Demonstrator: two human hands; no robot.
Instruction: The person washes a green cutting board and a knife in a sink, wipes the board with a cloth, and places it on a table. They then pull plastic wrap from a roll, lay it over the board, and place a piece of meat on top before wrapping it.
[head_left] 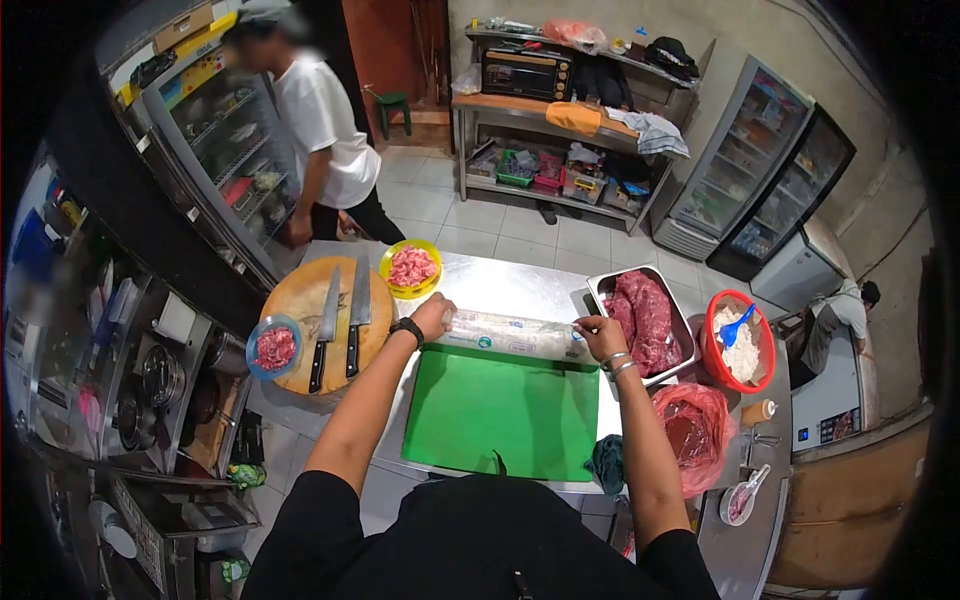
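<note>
A long pale printed roll or package (515, 335) lies across the far edge of a green cutting board (500, 412). Its left end is held by my left hand (434, 317), whose fingers are closed on it. At its right end, my right hand (603, 338) pinches the edge with bent fingers. Just right of that hand is a metal tray (684, 338) holding large pieces of red meat (643, 315). Beyond my left hand stands a yellow bowl (427, 290) of cut meat.
On the left, a round wooden board (290, 290) bears two knives (352, 330) and a blue bowl (262, 372) of meat. A red basin (711, 350), a red plastic bag (693, 425) and a dark cloth (605, 463) are at right. One person (325, 120) stands beyond the table; another (843, 315) is far right.
</note>
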